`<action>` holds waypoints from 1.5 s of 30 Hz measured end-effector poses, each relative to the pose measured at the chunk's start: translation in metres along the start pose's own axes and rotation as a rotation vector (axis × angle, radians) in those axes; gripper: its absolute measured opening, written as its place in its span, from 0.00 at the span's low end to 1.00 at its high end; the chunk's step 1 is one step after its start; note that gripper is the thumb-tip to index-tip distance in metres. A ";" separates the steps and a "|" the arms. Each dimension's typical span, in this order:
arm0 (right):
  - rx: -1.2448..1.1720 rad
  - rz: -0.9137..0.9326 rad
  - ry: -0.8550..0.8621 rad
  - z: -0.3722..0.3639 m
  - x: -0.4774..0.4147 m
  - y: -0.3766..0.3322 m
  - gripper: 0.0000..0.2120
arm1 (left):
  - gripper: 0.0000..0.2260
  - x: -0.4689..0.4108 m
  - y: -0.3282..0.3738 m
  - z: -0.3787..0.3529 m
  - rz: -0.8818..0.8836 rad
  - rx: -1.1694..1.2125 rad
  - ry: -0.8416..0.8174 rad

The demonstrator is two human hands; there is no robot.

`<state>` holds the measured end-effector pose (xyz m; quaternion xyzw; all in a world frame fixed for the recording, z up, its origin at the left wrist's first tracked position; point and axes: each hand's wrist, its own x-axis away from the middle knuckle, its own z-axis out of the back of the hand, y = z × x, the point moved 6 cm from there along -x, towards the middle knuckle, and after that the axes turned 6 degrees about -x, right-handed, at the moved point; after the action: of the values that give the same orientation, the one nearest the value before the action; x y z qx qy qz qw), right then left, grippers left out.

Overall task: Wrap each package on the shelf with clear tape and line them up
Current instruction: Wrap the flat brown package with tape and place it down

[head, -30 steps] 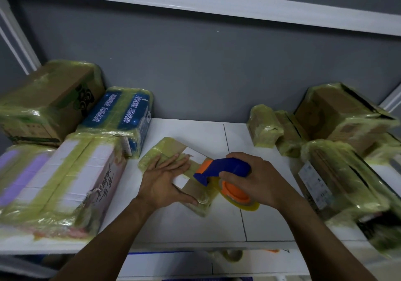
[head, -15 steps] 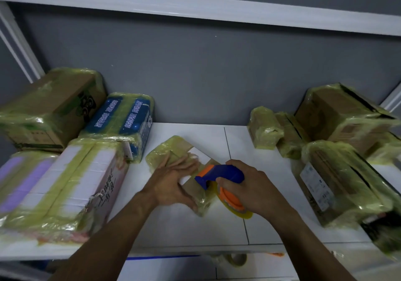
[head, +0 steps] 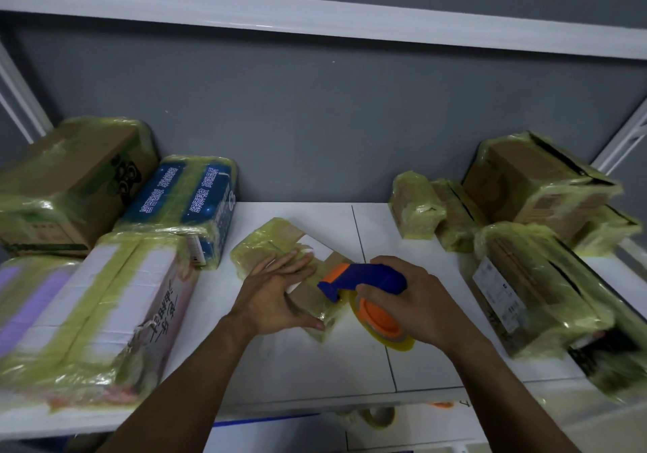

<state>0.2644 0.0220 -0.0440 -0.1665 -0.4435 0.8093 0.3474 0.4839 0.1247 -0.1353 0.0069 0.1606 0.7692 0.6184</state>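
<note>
Package [head: 266, 242], flat and partly wrapped, lies in the middle of the shelf [head: 308, 365]. The left hand [head: 276, 295] presses it down with straight fingers. The right hand [head: 416, 309] grips the tape dispenser [head: 367, 274], which is at the package's near right end. I judge that the wrapping of this one is in progress. Next, the tape must be pulled across while the package is kept from sliding.

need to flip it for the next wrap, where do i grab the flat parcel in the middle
Probably the free far end of the flat parcel, coming from the left: it lies flat, and the tape dispenser in the right hand crowds its near end.
</note>
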 end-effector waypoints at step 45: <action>-0.168 -0.072 0.109 -0.001 0.015 0.056 0.23 | 0.31 -0.031 0.018 -0.029 -0.156 -0.014 -0.089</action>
<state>0.2317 0.0127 -0.0908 -0.2226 -0.4960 0.7460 0.3846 0.4681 0.0852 -0.1521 0.0243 0.1275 0.7189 0.6829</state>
